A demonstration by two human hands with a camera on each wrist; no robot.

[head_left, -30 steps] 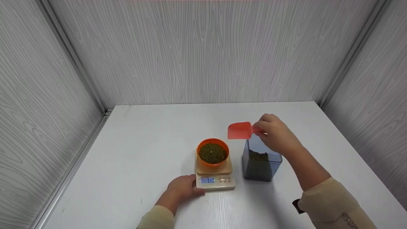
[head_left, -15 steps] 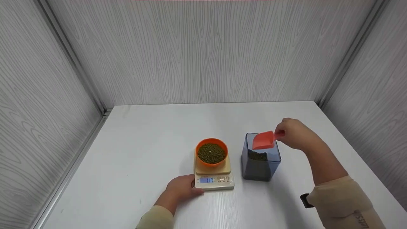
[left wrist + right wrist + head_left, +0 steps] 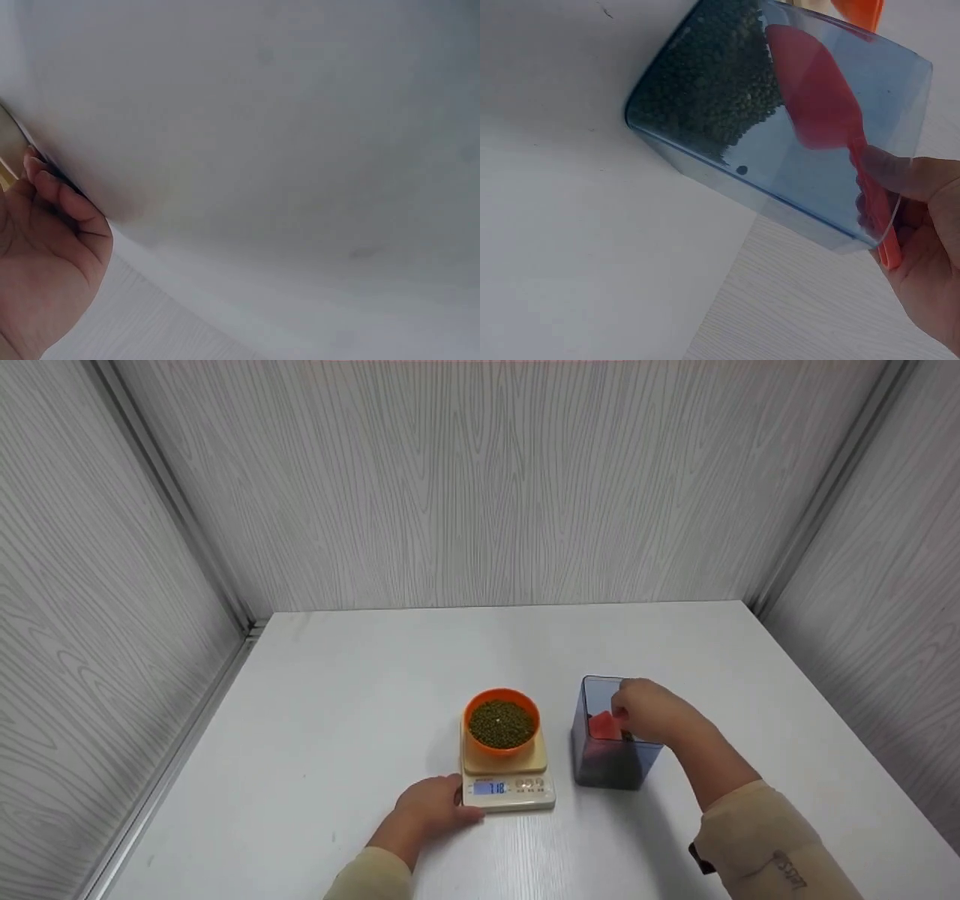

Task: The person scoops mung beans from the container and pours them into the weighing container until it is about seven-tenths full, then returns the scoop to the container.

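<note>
A red scoop point(image 3: 604, 726) is down inside a bluish see-through container point(image 3: 817, 180), its handle held by my right hand point(image 3: 651, 712). Dark green beans point(image 3: 712, 90) fill the container's bottom, and the scoop's blade point(image 3: 817, 90) shows beside them. Left of the container, an orange bowl point(image 3: 528, 705) of green beans point(image 3: 499, 724) sits on a kitchen scale point(image 3: 529, 800) with a lit display. My left hand point(image 3: 431, 810) grips the scale's front left corner, fingers at its side and thumb along the front. In the left wrist view, the left hand's fingers point(image 3: 71, 202) curl against the scale's edge.
All of it stands on a white table point(image 3: 360, 675). Behind it rises a wood-grained grey panel point(image 3: 487, 487), with similar panels on the left and right. The container stands a short gap to the right of the scale.
My right hand moved right from between the bowl and container, then brought the scoop down into the container. The scale's displayed number rose slightly. My left hand stayed at the scale.
</note>
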